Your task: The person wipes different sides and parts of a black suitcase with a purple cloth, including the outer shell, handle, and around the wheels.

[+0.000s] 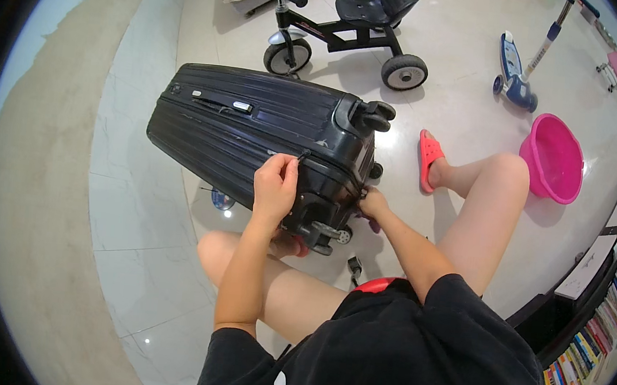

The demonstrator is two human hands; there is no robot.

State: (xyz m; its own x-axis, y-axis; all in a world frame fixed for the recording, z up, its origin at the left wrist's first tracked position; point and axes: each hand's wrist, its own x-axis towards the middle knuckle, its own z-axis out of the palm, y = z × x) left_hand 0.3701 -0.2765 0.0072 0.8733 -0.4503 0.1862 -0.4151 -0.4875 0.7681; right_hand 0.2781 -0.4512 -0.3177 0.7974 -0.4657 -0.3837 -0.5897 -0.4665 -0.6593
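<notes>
A black hard-shell suitcase (248,127) lies on its side before me, its wheels towards my legs and the right. Pinched between the fingers of my left hand (276,184) is a dark zipper pull (303,154) on the seam along its upward face. My right hand (373,202) is at the seam by the suitcase's wheel end, its fingertips against a small dark part, perhaps another zipper pull; the fingers are partly hidden. Beneath that hand a bit of purple material (373,224) shows.
Beyond the suitcase stands a black child's tricycle (349,36). A blue kick scooter (515,89) and a pink plastic basin (556,159) are at the right. Books (580,354) fill a black shelf at the lower right. A tiled wall (131,204) runs along the left.
</notes>
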